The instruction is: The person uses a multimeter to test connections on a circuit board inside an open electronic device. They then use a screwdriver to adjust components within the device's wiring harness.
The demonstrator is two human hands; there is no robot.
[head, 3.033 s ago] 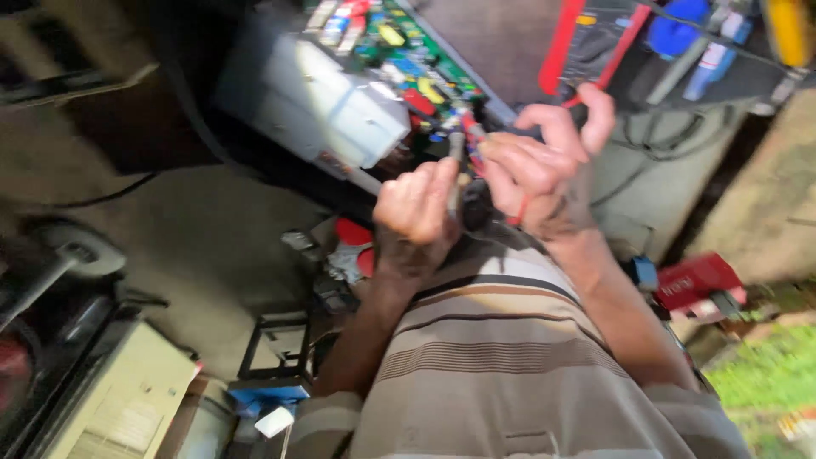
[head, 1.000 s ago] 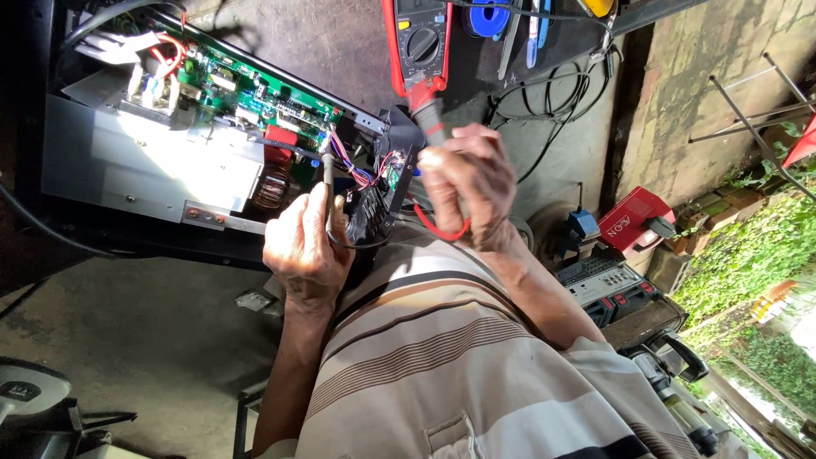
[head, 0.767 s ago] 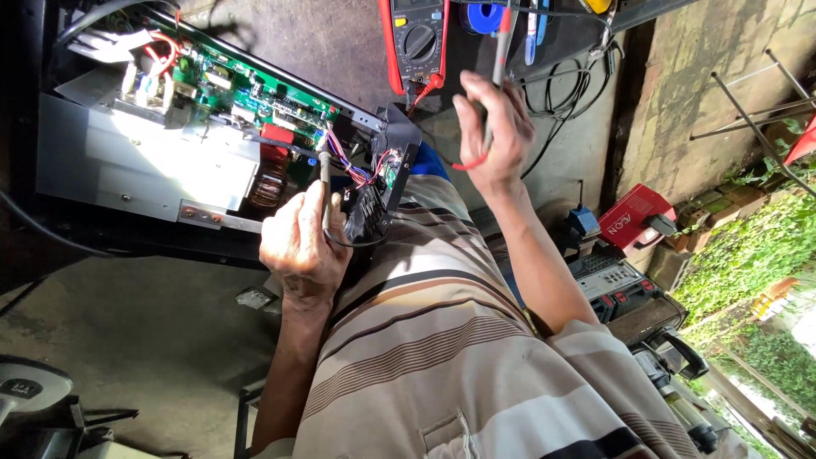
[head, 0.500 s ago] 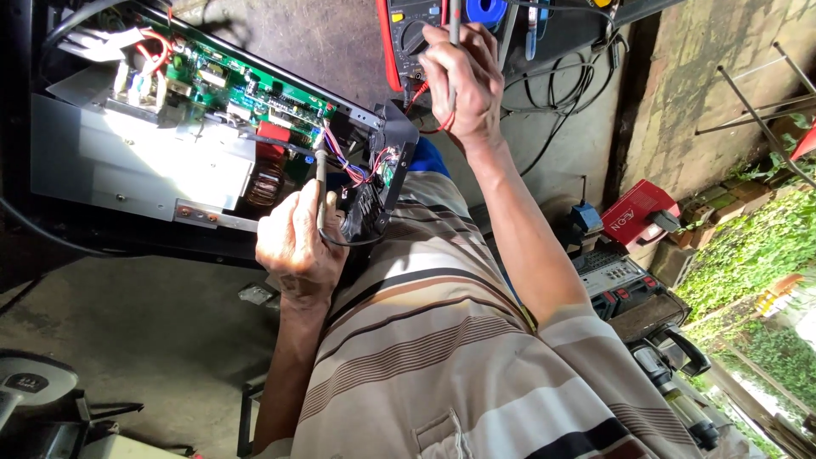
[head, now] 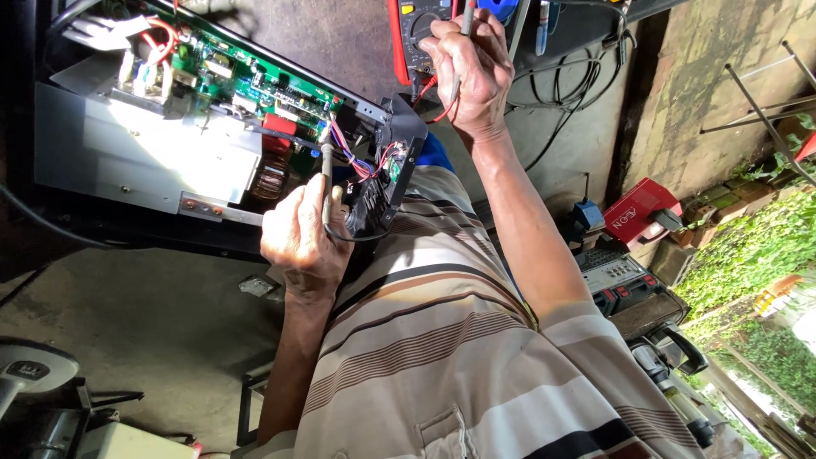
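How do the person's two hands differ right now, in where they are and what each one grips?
The left hand sits low beside the opened metal case with its green circuit board, while the right hand reaches up to the red multimeter. The left hand grips a dark probe pointing up at the coloured wires; the right hand pinches a thin grey probe. Both are bare and closed on a slim rod.

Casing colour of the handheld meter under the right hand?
Red casing around a dark face on the handheld meter, with the right hand on its dial; head view, the only one.
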